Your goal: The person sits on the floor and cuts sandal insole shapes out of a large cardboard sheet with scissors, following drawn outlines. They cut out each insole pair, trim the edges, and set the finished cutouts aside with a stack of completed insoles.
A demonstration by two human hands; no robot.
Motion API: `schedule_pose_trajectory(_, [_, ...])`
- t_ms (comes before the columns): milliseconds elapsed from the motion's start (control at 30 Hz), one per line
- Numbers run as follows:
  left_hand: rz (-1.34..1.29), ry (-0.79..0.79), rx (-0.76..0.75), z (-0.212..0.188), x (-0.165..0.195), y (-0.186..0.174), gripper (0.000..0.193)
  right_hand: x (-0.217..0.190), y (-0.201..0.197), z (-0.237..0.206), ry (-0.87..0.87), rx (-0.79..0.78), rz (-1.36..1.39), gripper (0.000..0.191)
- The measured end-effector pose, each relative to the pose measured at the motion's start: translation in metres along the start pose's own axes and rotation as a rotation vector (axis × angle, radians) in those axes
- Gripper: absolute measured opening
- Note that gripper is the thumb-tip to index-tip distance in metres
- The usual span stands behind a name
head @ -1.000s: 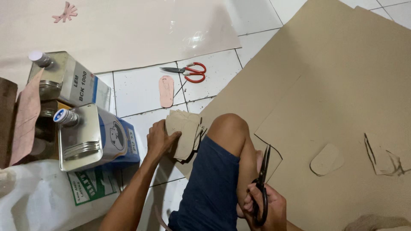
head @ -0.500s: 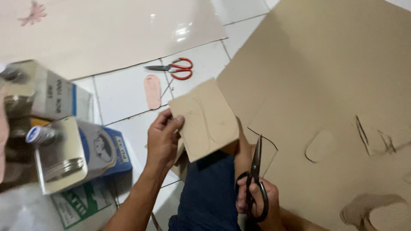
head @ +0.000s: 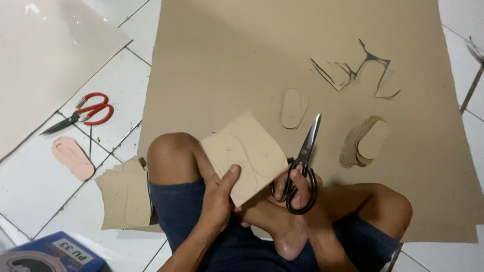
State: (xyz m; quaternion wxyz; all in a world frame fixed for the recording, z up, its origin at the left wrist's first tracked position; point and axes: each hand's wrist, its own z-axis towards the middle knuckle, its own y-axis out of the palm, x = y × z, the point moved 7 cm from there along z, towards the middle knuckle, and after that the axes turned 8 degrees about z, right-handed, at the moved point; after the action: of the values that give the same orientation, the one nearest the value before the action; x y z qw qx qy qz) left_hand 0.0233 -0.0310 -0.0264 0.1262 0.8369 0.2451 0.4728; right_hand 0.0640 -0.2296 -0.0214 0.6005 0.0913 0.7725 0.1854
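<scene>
The left hand (head: pixel 218 199) grips a tan card piece (head: pixel 247 153) with a traced sole outline, thumb clamped on top, held above the lap beside the raised knee. The right hand (head: pixel 297 189) has its fingers closed through the loops of black scissors (head: pixel 304 161), blades shut and pointing up. Good cutting here likely means following the pencil line closely, turning the card rather than the blades

1. The tan cardboard piece (head: pixel 247 153), roughly square, bears a traced sole outline and a small cross mark; it is held tilted above the knee, over the near edge of the big cardboard sheet (head: pixel 242 60).
2. The black scissors (head: pixel 302 168) are gripped by their loops, with closed blades pointing up and away just right of the piece.
</scene>
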Motion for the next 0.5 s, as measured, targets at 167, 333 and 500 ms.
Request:
schedule_pose_trajectory(167, [0.048, 0.213, -0.082, 0.016, 0.032, 0.009, 0.032, 0.029, -0.022, -0.018, 0.166, -0.037, -0.108, 0.05])
schedule_pose_trajectory(333, [0.095, 0.23, -0.105, 0.022, 0.059, 0.025, 0.027, 0.035, -0.022, -0.042, 0.248, -0.192, -0.245, 0.065])
schedule_pose_trajectory(500, [0.333, 0.291, -0.277, 0.012, 0.077, 0.045, 0.03, 0.003, 0.002, -0.044, -0.026, -0.283, -0.435, 0.08])
